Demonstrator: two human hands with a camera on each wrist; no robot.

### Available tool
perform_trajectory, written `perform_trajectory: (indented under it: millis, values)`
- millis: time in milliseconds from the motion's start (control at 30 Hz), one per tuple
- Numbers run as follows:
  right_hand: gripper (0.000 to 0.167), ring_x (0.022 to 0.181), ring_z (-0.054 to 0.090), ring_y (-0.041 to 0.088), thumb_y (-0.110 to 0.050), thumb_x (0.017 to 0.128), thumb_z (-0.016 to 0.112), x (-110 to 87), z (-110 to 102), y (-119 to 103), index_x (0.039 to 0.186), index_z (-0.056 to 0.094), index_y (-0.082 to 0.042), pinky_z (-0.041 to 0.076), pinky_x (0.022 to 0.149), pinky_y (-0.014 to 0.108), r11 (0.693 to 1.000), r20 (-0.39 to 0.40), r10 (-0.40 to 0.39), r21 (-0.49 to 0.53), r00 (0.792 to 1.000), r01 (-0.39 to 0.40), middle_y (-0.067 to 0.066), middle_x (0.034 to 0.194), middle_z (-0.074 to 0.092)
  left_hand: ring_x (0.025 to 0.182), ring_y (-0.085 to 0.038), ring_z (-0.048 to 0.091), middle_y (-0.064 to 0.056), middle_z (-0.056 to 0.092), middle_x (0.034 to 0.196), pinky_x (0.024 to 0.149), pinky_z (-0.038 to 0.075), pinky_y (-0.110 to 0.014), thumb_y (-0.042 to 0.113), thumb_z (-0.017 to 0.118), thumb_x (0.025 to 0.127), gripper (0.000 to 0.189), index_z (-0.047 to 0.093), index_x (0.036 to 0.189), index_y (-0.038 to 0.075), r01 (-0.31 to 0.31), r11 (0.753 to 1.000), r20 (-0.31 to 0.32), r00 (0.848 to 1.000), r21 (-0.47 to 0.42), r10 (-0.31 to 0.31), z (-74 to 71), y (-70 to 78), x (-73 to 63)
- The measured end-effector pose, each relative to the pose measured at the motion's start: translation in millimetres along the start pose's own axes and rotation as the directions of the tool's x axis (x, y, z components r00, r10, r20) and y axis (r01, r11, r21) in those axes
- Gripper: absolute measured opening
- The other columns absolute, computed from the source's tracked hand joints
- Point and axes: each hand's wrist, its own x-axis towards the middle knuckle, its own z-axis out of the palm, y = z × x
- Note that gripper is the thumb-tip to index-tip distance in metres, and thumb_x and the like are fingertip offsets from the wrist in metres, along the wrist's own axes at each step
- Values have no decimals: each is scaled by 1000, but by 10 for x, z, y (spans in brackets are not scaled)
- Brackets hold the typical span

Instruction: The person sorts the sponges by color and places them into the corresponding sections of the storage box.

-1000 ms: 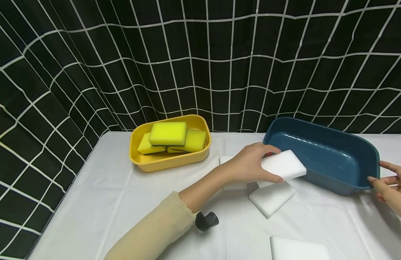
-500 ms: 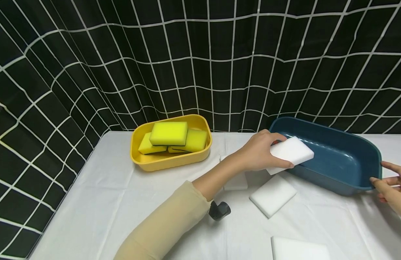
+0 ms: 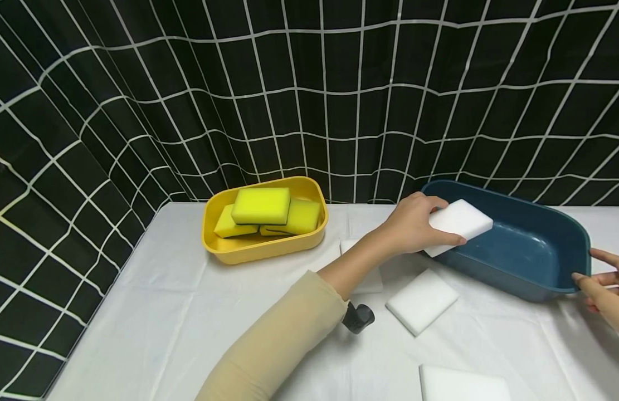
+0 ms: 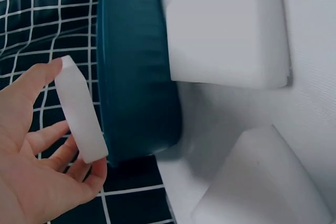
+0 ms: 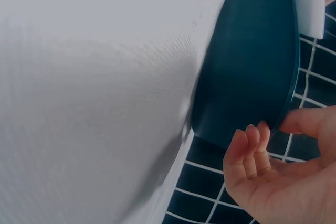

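My left hand [image 3: 414, 223] grips a white sponge block [image 3: 462, 220] between thumb and fingers, tilted over the left front rim of the blue plastic basin [image 3: 530, 248]. The left wrist view shows the sponge [image 4: 81, 111] edge-on beside the basin's wall [image 4: 139, 77]. At the basin's right end, my right hand [image 3: 610, 289] pinches the rim, thumb over the edge and fingers outside. In the right wrist view those fingers [image 5: 252, 150] lie against the end wall. The part of the basin's floor that shows holds nothing.
White sponges lie on the white cloth: one [image 3: 422, 302] before the basin, one [image 3: 366, 281] partly behind my left forearm, one [image 3: 462, 384] at the front edge of view. A yellow basin [image 3: 269, 253] with yellow sponges [image 3: 261, 206] stands left. A black gridded curtain [image 3: 309, 100] hangs behind.
My left hand has lifted the white sponge off the one in front of the basin and carried it right and away, over the rim. The right hand stays on the basin's end.
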Motion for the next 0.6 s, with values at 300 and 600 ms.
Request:
perform_trajectory:
  millis: [300, 600]
  values:
    - [61, 46, 43, -11, 3, 101, 50, -172, -81, -500, 153, 25, 22, 43, 44, 8, 999, 12, 32, -19, 999, -31, -12, 67, 47, 100, 1, 53, 6, 70, 126, 71, 40, -6, 47, 82, 91, 63, 67, 142, 14, 42, 997, -50, 998, 59, -40, 7, 44, 132]
    - [68, 44, 48, -8, -7, 101, 54, 15, 1, 73, 159, 24, 14, 46, 42, 11, 998, 6, -12, 65, 1000, 12, -28, 67, 47, 98, 2, 53, 10, 71, 124, 72, 39, -7, 53, 79, 91, 61, 69, 140, 17, 46, 992, -68, 997, 116, -39, 61, 89, 277]
